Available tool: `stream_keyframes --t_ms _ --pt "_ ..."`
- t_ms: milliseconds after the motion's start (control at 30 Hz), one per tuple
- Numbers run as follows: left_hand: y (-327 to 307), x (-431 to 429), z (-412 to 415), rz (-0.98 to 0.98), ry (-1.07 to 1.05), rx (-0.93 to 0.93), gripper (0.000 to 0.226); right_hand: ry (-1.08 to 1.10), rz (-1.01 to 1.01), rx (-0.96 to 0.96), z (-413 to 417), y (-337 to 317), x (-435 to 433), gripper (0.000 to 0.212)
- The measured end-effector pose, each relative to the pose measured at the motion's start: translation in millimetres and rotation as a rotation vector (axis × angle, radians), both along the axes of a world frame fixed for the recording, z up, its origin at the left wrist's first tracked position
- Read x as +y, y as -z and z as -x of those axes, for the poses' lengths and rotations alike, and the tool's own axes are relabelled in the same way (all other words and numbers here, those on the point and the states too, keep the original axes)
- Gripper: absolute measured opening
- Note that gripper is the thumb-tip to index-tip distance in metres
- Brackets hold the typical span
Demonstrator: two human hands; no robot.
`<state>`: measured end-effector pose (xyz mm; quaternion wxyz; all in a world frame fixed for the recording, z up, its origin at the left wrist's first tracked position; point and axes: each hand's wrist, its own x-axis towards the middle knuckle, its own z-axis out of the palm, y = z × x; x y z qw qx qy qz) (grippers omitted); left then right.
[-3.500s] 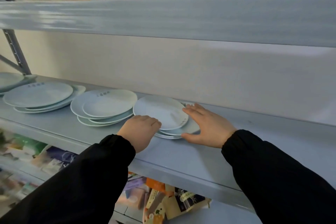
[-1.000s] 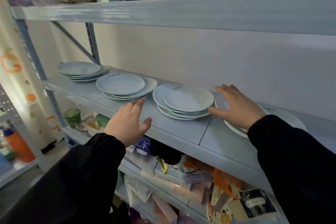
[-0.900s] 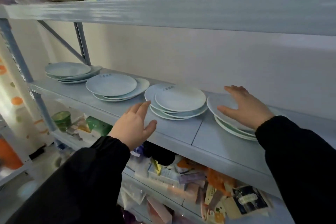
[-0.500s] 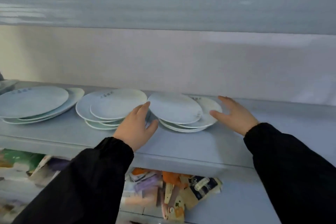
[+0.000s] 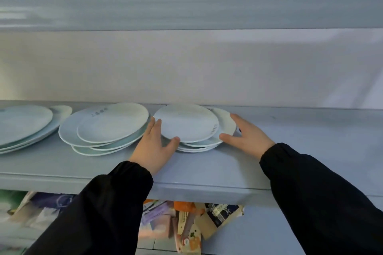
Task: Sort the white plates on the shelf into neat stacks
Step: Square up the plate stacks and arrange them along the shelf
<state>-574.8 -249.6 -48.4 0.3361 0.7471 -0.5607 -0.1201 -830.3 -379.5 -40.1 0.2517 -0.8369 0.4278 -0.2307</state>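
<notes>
Three loose stacks of white plates lie on the grey shelf point(image 5: 207, 172). The right stack point(image 5: 186, 122) has its top plate shifted left over the ones below. My left hand point(image 5: 154, 147) rests on the shelf against that stack's left edge, thumb touching the top plate's front rim. At the stack's right edge is my right hand point(image 5: 247, 137), fingers spread, thumb against the lower plates. Neither hand has lifted a plate. The middle stack point(image 5: 107, 128) is uneven, and the left stack point(image 5: 22, 124) runs out of view.
The shelf above point(image 5: 186, 4) hangs low over the plates, with boxes on top. A pale wall point(image 5: 207, 68) closes the back. Bare shelf extends to the right of my right hand. Packaged goods point(image 5: 186, 225) fill the shelf below.
The camera has swung from the left end of the shelf back to the right stack. Both hands have closed in on that stack, the left one now touching its left edge.
</notes>
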Motion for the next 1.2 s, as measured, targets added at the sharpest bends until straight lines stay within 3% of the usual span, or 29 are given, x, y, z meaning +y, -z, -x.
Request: stream_keyframes --t_ms 300,500,633,867,1000,1200 --pt "9 -8 0 -0.010 0.066 -0.014 0.086 -0.037 0.011 -0.045 -2 4 0 0.075" --pt "16 -14 -14 0.009 0.071 0.182 0.113 -0.063 0.000 -0.040 -7 6 2 0.077" --pt "25 -19 -23 0.052 0.071 0.213 0.121 -0.078 -0.004 -0.034 -11 7 4 0.074" --pt "31 -23 -21 0.112 0.081 0.200 0.109 -0.024 0.000 0.048 -15 16 -2 0.107" --pt "31 -26 -25 0.158 0.169 0.235 0.086 -0.056 0.026 0.016 -15 13 1 0.101" --pt "33 -28 -27 0.157 0.204 0.309 0.094 -0.088 0.000 -0.046 -16 16 -3 0.084"
